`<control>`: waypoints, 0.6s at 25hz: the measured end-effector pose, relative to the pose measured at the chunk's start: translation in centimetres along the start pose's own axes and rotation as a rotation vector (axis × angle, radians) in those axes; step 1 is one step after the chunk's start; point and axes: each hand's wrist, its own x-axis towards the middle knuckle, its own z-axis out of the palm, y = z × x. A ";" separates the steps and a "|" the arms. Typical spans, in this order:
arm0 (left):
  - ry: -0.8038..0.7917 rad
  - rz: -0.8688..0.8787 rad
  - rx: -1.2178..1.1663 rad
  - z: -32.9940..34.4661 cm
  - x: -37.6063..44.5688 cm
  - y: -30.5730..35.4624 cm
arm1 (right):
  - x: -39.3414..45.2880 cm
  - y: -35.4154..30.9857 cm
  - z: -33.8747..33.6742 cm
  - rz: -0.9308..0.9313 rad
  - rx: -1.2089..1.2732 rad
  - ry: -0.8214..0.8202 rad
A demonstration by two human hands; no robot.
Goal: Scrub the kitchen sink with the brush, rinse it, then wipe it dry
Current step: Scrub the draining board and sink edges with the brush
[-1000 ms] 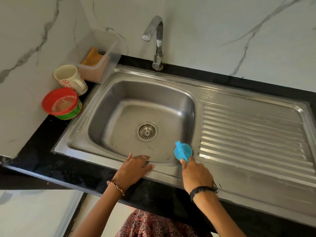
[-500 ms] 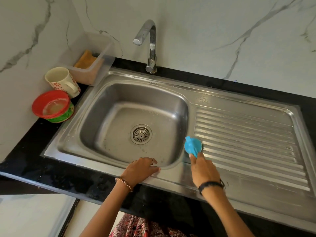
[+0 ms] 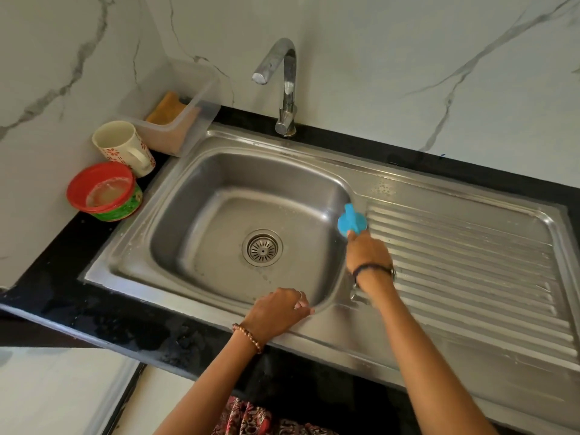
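Sink [image 3: 219,312] of steel sits in the black table [image 3: 78,312], its basin just left of the ribbed drainboard [image 3: 464,265]. My right hand [image 3: 367,251] grips the blue brush [image 3: 352,221], which presses on the rim between basin and drainboard. My left hand [image 3: 276,312] rests on the sink's near rim, fingers loosely curled and holding nothing. At the back stands the tap [image 3: 284,86]. To the left are a mug [image 3: 122,147], a red bowl [image 3: 102,188] and a clear tub [image 3: 179,120].
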 end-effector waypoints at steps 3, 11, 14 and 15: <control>0.012 0.011 0.062 0.0 0.3 -0.2 | 3.3 -1.1 -1.8 0.012 0.122 -0.046; 0.022 -0.059 0.165 -3.0 1.7 -2.7 | 4.2 -0.1 -2.3 -0.013 0.032 0.003; 0.112 -0.076 0.186 -5.9 2.1 -5.8 | 10.0 -1.7 -2.4 0.034 0.253 0.050; 0.163 -0.104 0.211 -6.8 2.0 -7.0 | 11.5 -2.7 -2.1 0.005 0.262 0.038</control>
